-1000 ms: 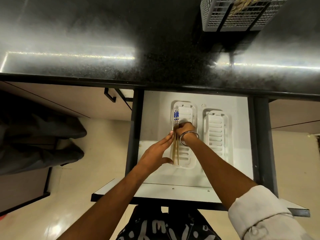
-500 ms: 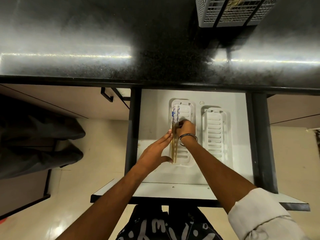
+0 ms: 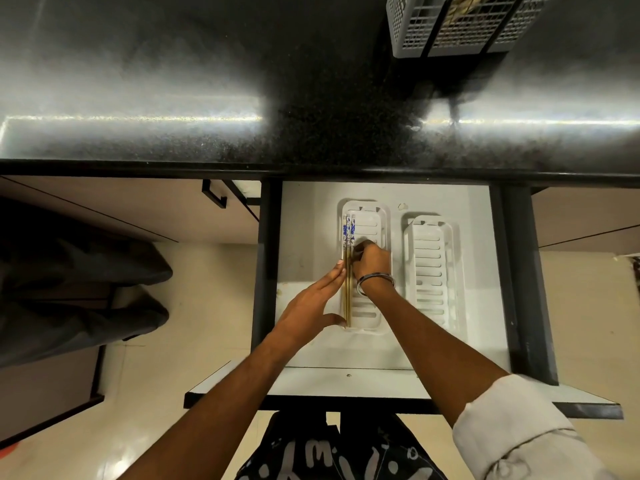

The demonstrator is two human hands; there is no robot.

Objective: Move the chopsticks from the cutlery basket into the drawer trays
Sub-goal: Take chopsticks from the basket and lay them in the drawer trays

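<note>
The chopsticks [image 3: 347, 271] lay lengthwise along the left edge of the left tray [image 3: 367, 216] in the open drawer [image 3: 301, 237], their blue-patterned ends pointing far and their plain brown tips near. Half a second before they had sat slightly askew; now they ran straight and tight against the tray's left wall, so the squaring-up looked nearly done for this batch — I counted about 2 or 3 sticks, though they were too close together to be sure.

The left hand [image 3: 311, 306] was flat, fingers straight and extended, its edge pressed against the left side of the sticks with the thumb near their tips. The right hand [image 3: 370, 261], a metal bangle [image 3: 375, 284] at its wrist, was curled with fingertips on the sticks just near of the blue pattern; whether it pinched them or merely pressed, I could not tell for certain, but it read as a pinch.

To the right, the second tray [image 3: 433, 271] lay apart and held nothing visible. On the dark desk [image 3: 207, 81] beyond, at the far right, stood the cutlery basket [image 3: 415, 29] — more chopsticks appeared to remain inside, so I judged further trips were needed.
</note>
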